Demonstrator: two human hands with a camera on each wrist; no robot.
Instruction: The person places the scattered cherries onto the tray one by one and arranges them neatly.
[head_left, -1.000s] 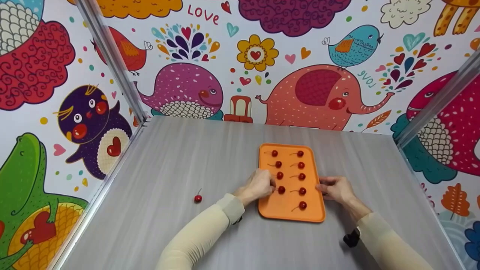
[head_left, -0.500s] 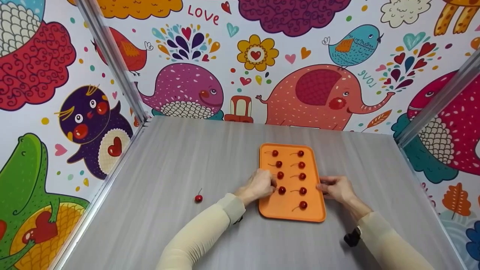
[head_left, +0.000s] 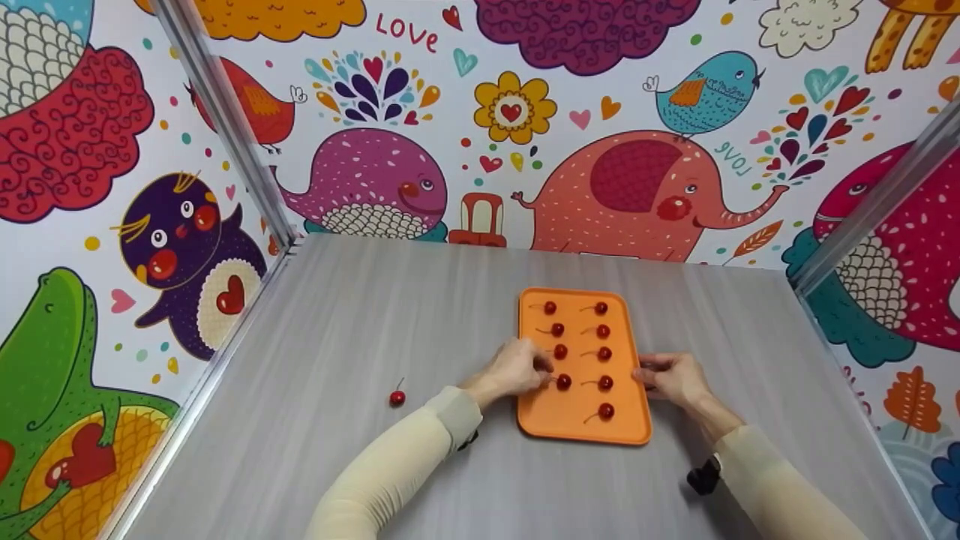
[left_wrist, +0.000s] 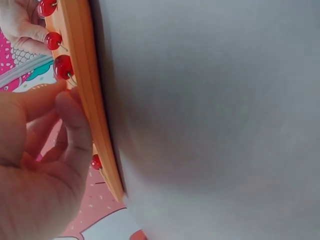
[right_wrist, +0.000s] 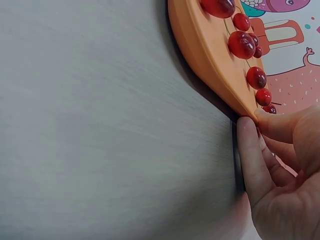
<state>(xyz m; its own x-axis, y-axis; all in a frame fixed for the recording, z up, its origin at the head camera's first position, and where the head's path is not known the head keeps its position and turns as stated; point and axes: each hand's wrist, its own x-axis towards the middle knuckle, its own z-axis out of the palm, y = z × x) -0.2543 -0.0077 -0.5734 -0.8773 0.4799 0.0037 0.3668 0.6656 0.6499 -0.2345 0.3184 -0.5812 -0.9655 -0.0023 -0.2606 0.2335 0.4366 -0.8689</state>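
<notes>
An orange tray [head_left: 555, 426] lies on the table, bearing several red cherries with stems in two columns. Over its left side is my left hand [head_left: 516, 367], fingers loosely bent and parted beside the stem of the lowest left-column cherry [head_left: 564, 382]. In the left wrist view, thumb and index fingertips are close to a cherry [left_wrist: 62, 66] and its stem; whether they touch it is hard to see. At the opposite edge my right hand [head_left: 675, 379] pinches the tray's rim. The right wrist view has thumb and fingers around the tray [right_wrist: 210, 55].
One loose cherry [head_left: 397, 398] lies on the grey table [head_left: 337, 322], left of my left forearm. The right column on the tray reaches one cherry [head_left: 606, 411] lower than the left. Patterned walls with metal corner posts enclose the table.
The left hand's fingers have loosened and drawn slightly left from the cherry's stem. That cherry stays in place. My right hand keeps its grip on the tray's edge.
</notes>
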